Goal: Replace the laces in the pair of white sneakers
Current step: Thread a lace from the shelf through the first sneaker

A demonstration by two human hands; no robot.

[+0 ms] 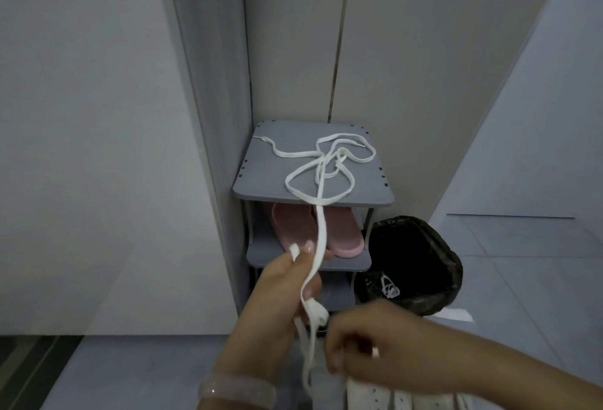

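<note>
My left hand (pixel 287 282) pinches a white lace (pixel 321 223) that trails up to a loose tangle on the grey shoe rack (pixel 261 187). My right hand (pixel 368 341) curls on the white sneaker (pixel 408 398) at the bottom edge. The lace looks limp, light and snag-prone, so I judge holding near its tip best. I can read no brand or writing.

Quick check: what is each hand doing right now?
Left hand: pinching the white shoelace.
Right hand: curled, blurred; grip cannot be told.
</note>
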